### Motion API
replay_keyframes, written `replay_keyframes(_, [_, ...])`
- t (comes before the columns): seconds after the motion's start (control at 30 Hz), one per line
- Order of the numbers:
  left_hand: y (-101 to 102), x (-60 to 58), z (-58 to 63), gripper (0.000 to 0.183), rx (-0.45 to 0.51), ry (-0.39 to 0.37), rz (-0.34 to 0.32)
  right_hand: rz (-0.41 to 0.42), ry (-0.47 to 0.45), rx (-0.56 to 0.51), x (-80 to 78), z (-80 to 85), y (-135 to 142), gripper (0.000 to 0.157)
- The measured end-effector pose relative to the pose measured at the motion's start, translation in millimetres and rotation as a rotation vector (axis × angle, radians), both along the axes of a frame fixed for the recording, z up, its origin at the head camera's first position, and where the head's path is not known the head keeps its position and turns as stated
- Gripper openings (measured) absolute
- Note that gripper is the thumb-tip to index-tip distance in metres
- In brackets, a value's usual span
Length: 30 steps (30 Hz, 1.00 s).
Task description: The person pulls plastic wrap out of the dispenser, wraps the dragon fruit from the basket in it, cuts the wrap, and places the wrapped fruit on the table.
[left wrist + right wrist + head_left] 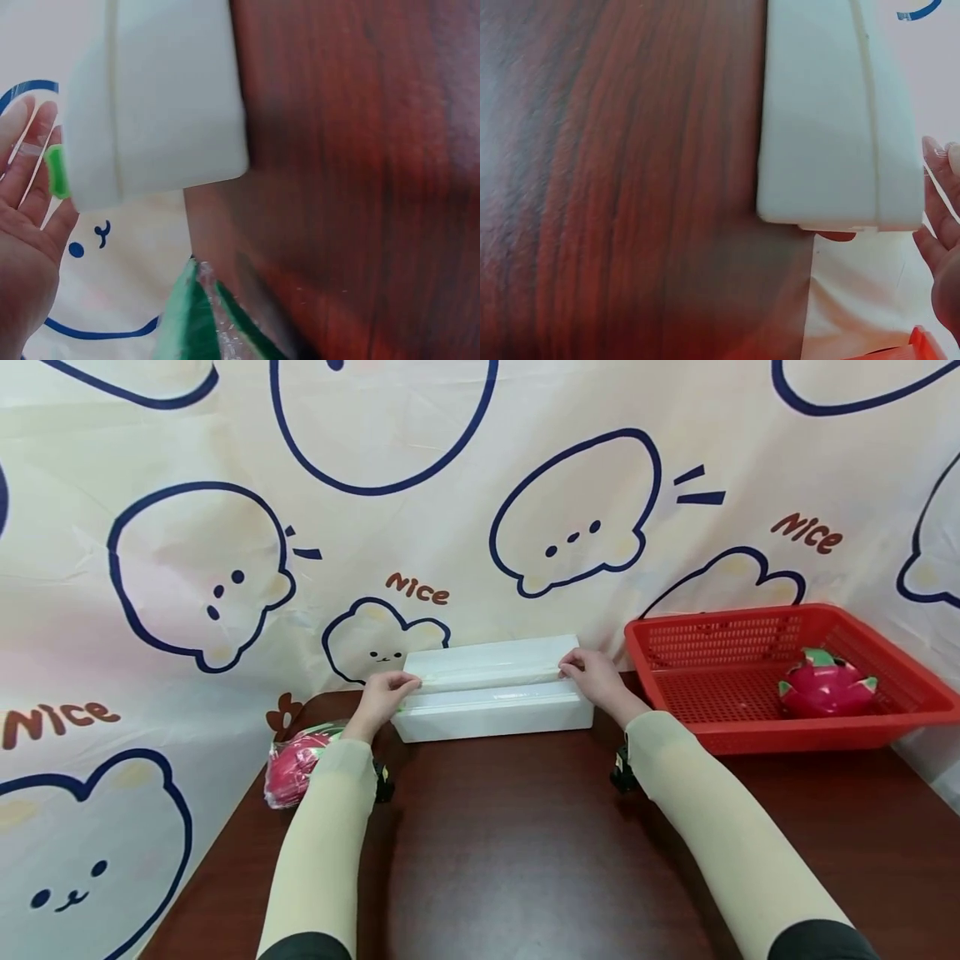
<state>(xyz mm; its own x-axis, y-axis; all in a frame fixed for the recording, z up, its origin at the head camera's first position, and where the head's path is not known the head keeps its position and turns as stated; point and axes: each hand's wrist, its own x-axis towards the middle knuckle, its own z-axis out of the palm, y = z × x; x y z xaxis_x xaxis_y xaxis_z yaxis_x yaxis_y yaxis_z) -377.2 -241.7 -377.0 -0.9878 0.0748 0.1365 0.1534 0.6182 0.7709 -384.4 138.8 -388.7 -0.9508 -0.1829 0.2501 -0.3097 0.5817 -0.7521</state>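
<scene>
A long white cling film dispenser [491, 720] stands at the back of the table, its hinged lid [487, 653] raised against the wall. At its left end my left hand [385, 700] pinches the edge of clear film between thumb and fingers. My right hand [592, 680] pinches the film in the same way at the right end. Transparent film [491, 677] lies across the dispenser between the two hands. Beside the left fingers, a green slider [57, 172] sticks out from the dispenser's end. The film between the fingers shows only faintly in the wrist views.
A film-wrapped dragon fruit [294, 768] lies left of the dispenser, beside my left forearm. On the right a red plastic basket [750, 737] holds another dragon fruit [827, 687]. A patterned cloth [465, 543] hangs behind the brown table [517, 852].
</scene>
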Motion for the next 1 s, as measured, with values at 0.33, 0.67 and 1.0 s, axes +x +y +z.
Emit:
replay_keyframes(0.33, [3,-3.4,17.8,0.025,-0.019,0.016,-0.017,0.004,-0.018,-0.038,2.1,16.2,-2,0.016])
replay_keyframes(0.67, [-1,-5.0,43.0,0.028,0.024,-0.015,-0.019,-0.001,-0.037,-0.076,-3.2,38.6,-7,0.019])
replay_keyframes(1.0, [-4,-3.8,64.7,0.031,0.087,-0.015,-0.014,-0.027,-0.023,-0.077,-2.6,64.0,-4,0.02])
